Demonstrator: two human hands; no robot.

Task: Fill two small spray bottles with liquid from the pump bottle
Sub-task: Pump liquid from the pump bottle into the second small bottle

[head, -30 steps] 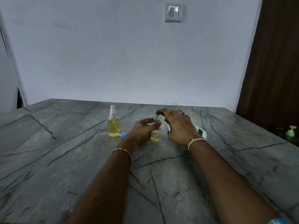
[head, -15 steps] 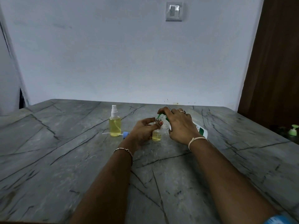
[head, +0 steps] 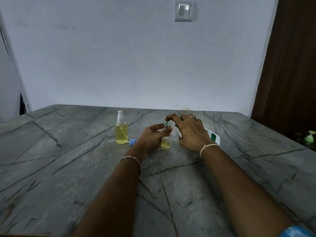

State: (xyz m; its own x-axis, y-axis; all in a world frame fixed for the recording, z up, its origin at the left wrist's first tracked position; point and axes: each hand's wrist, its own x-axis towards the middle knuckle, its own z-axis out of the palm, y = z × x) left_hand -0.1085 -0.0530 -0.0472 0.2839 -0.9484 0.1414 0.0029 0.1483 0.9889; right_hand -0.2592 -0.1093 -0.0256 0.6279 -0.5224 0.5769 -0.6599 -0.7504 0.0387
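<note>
1. Grips the small open bottle (head: 165, 142) with the left hand (head: 153, 137), thumb and fingers curled round its upper part, base down on the worktop (head: 68, 168).
2. Holds the white pump bottle (head: 212, 135) with the right hand (head: 189, 132), fingers curled over its top end, body slanting down and away to the right. Cannot tell if its low end touches the worktop.
3. Points the green spout (head: 168, 121) at the open mouth of the small open bottle, right between the two hands.
4. Shows yellow liquid only in the bottom part of the small open bottle.
5. Near, to the left of the left hand: a full spray bottle (head: 121, 132), upright, white sprayer on top, yellow liquid up to its shoulder.
6. Just beside the left hand, close to the foot of the full spray bottle: a blue spray cap (head: 132, 142) on its side, thin white tube pointing left.
7. Well apart, to the right of the right hand, past the worktop edge: a small green pump top (head: 309, 136) in a dark corner.
8. High on the wall above the hands: a switch (head: 183, 11).
</note>
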